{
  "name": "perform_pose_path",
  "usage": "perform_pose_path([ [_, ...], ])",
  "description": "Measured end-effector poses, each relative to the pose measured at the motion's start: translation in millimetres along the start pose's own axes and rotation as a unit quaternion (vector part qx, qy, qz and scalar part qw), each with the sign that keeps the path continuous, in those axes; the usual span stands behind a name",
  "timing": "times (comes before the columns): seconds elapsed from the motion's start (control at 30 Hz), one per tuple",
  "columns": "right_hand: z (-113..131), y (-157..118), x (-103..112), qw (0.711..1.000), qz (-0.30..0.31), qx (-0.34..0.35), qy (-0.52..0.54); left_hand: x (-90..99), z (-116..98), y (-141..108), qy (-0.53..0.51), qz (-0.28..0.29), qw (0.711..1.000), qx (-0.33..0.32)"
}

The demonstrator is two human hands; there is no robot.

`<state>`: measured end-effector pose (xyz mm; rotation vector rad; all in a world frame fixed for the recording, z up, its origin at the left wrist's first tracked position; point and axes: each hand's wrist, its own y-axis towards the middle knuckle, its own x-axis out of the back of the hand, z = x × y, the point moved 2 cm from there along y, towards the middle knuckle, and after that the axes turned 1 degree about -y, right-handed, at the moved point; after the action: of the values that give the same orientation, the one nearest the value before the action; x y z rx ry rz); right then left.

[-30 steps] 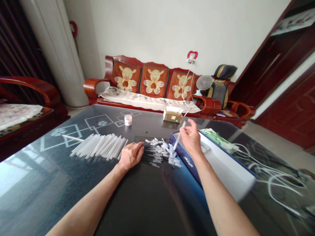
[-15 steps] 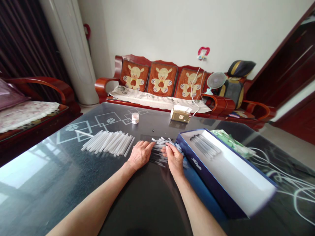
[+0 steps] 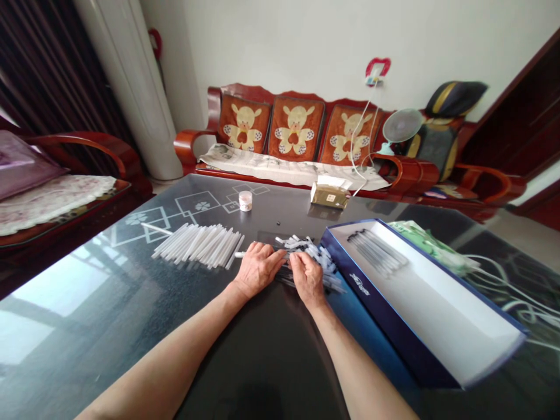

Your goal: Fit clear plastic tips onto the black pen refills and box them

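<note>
My left hand (image 3: 259, 268) is closed around a translucent white tube (image 3: 239, 254), whose end sticks out past the knuckles on the left. Close beside it, my right hand (image 3: 307, 279) is pinched, its thumb and forefinger meeting near the left fingertips; what they grip is too small to make out. Behind and right of the hands lies a heap of small whitish caps (image 3: 324, 256), with thin dark sticks partly hidden under the hands. To the left, many translucent tubes (image 3: 199, 245) lie side by side on the dark glossy table (image 3: 258, 350).
An open blue box (image 3: 437, 315) with a white inside stands at right, holding several dark-tipped pen-like sticks (image 3: 378, 251). Beyond it are a green plastic packet (image 3: 431, 245) and white cables (image 3: 525, 286). A small white cup (image 3: 245, 201) and a tissue box (image 3: 330, 195) stand farther back.
The view has shifted slightly. My right hand has closed from a looser pose and come nearer my left, where a tube end now shows clearly on the left side.
</note>
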<state>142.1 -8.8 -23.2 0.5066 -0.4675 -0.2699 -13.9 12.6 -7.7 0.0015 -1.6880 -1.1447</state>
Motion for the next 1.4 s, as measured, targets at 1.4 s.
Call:
perform_pose_path([
  [1.4,5.0,2.1,0.5,0.995,-0.019,0.076,-0.063,-0.5,3.3,-0.6,-0.001,0.034,0.999,0.014],
])
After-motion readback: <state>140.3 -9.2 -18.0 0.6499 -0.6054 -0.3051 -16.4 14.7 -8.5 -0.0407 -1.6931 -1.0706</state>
